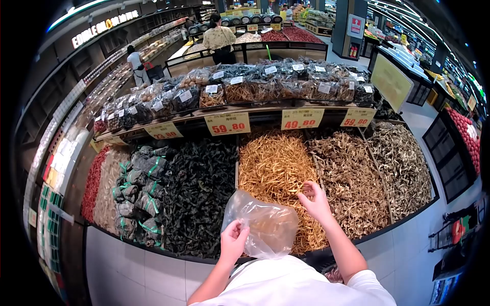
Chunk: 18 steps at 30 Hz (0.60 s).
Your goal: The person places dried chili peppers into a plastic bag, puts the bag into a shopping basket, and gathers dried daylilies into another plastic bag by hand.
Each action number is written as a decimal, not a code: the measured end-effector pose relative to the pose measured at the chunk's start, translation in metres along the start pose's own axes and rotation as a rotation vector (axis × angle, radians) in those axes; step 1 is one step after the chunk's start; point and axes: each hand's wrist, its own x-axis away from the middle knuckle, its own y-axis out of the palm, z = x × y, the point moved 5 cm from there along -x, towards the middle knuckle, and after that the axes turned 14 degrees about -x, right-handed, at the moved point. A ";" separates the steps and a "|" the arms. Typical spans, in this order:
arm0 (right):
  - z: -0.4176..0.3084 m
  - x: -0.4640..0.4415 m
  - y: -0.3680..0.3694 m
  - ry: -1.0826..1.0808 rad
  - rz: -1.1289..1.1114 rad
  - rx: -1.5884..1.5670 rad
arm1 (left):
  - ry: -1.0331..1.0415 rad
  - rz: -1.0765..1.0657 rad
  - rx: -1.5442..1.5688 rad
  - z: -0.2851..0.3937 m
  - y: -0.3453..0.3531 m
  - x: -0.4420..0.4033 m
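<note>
A clear plastic bag (pixel 270 224) hangs in front of my white shirt, its rim pinched by my left hand (pixel 235 238). The bag covers the front part of the bin and looks largely see-through. Behind it lies a heap of golden-yellow dried strips (pixel 270 163). My right hand (pixel 315 204) is over the right side of this heap, its thumb and fingers curled together around a few dried yellow strips; how many cannot be made out.
Black dried fungus (pixel 201 199) and green-tied dark bundles (pixel 140 188) fill bins on the left. Brown dried pieces (pixel 352 183) lie to the right. Price signs (pixel 227 123) and bagged goods (pixel 265 84) stand behind. Two people (pixel 219 41) are farther off.
</note>
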 end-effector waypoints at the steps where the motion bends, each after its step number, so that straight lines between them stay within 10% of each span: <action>1: -0.002 -0.011 0.002 -0.050 -0.018 0.120 | 0.004 0.003 0.026 0.004 0.001 0.000; 5: -0.012 -0.051 0.017 -0.246 -0.067 0.463 | 0.035 0.002 0.015 0.006 0.001 -0.003; 11: -0.014 -0.087 0.047 0.028 -0.230 0.789 | 0.015 0.017 0.063 0.012 0.003 -0.002; 18: 0.020 -0.081 0.049 -0.191 -0.007 0.571 | 0.003 0.024 0.096 0.005 0.003 0.000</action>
